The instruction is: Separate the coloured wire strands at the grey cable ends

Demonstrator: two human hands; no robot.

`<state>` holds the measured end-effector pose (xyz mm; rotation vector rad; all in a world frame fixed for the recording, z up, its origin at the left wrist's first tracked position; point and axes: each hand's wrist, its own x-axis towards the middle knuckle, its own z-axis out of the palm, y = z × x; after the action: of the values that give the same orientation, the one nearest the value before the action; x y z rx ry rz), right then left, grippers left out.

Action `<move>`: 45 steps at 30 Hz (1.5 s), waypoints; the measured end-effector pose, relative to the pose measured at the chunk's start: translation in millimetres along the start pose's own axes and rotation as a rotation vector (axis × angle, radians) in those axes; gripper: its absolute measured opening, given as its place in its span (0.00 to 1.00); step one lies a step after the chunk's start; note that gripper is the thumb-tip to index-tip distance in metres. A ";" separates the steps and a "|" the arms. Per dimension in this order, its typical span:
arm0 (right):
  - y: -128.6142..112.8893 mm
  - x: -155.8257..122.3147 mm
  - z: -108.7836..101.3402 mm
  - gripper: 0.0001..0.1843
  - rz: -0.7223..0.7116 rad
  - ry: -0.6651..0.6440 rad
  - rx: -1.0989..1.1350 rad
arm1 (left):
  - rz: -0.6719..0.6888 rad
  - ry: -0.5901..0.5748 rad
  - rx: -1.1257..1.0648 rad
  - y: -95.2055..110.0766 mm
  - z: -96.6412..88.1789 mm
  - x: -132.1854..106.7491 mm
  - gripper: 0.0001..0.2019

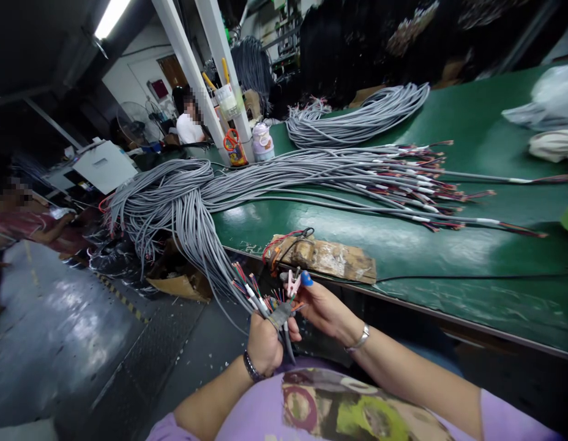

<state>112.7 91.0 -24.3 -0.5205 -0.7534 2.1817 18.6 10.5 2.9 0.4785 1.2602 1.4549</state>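
My left hand (pixel 264 344) is closed around a bunch of grey cables (pixel 253 301) in front of my body. A dark grey covering, perhaps a finger cover, shows at its thumb. Stripped ends with thin coloured wires (pixel 275 299) fan out above the grip. My right hand (pixel 327 313) is closed just to the right of these wires, a blue cover on one fingertip. Its fingers pinch a small pink clip (pixel 293 284) close to the wire ends. Part of those fingers is hidden.
Long grey cables (pixel 284 177) lie across the green table (pixel 449 257), and a coil (pixel 357 119) sits behind. A wooden block (pixel 341 260) with wires rests at the near edge. Scissors (pixel 231 139) and a lilac bottle (pixel 262 142) stand by the post. Two people are at the left.
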 end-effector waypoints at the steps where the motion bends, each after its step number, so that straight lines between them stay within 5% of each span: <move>1: -0.6 0.2 0.4 0.22 0.002 0.015 0.033 | -0.001 0.010 -0.001 0.4 0.2 -0.5 0.15; 11: -0.3 2.6 1.9 0.17 -0.016 0.118 0.132 | -0.010 0.037 0.014 -0.1 -0.8 -0.9 0.15; 27: -9.3 -3.6 -4.7 0.18 0.126 0.009 0.110 | 0.030 0.031 0.039 1.7 -3.1 -11.7 0.17; 32: -9.5 -3.2 -3.1 0.14 0.034 0.077 0.016 | 0.078 0.052 0.044 3.5 -0.8 -9.9 0.18; 38: -3.2 -4.4 -2.8 0.19 -0.248 0.285 -0.314 | 0.099 0.051 0.078 1.5 1.8 -3.7 0.16; 45: -3.3 -1.2 7.4 0.21 -0.028 0.098 0.023 | 0.098 0.063 0.068 -2.7 -1.1 -0.3 0.15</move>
<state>111.0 89.2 -16.4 -0.5971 -0.6784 2.1207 19.1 9.3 0.3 0.5504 1.3555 1.5230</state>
